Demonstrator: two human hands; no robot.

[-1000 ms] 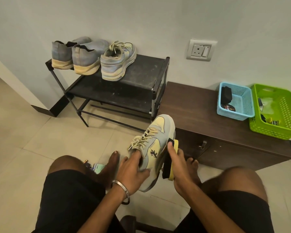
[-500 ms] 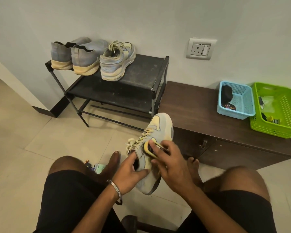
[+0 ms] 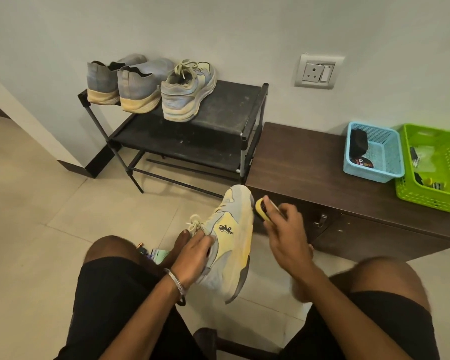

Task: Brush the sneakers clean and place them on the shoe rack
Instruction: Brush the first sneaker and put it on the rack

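Sneaker [image 3: 229, 240]: held in the air above the floor, between the knees; long axis runs toe-up, heel-down, toe toward the shoe rack [image 3: 218, 141].
Left hand [image 3: 195, 255]: fingers tucked into the sneaker's opening, gripping it.
Right hand [image 3: 287, 235]: curled around a yellow brush [image 3: 262, 209], just beside the toe.
Rack top: three more sneakers, heels facing the camera.

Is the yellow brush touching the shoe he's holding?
Cannot tell. In the head view the brush in the right hand sits right at the shoe toe; no clear gap or contact shows.
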